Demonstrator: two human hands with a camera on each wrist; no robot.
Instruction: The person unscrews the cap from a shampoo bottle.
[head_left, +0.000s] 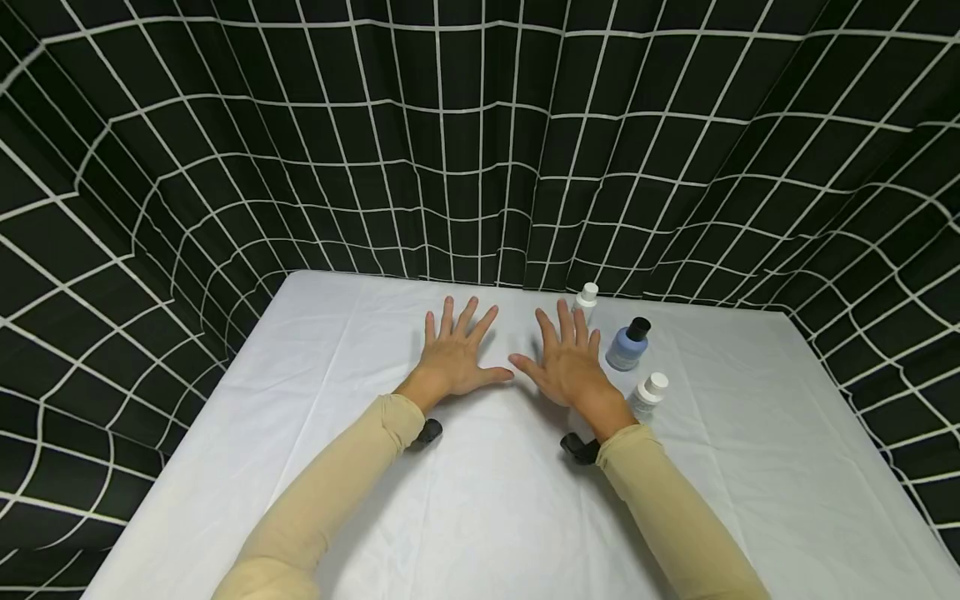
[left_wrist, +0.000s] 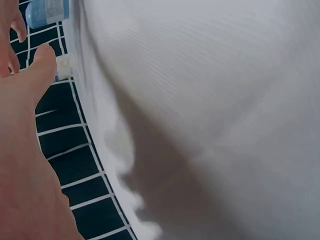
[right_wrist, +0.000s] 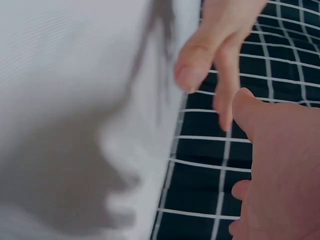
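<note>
Both hands hover over a white-covered table with fingers spread and palms down, holding nothing. In the head view my left hand [head_left: 452, 357] is just left of the table's middle. My right hand [head_left: 570, 367] is beside it, the two thumbs pointing at each other with a small gap. Nearest the right hand stand three small bottles: a white-capped one [head_left: 587, 297] behind its fingertips, a blue one with a black cap [head_left: 627, 348] to its right, and another white-capped one [head_left: 648, 395] by the wrist, partly hidden. The left wrist view catches the blue bottle [left_wrist: 47, 12] at its top edge.
The white tablecloth [head_left: 480, 517] reaches back to a black curtain [head_left: 465, 150] with a white grid, which also hangs along both sides. Black wrist-worn devices [head_left: 580, 448] show under the sleeves.
</note>
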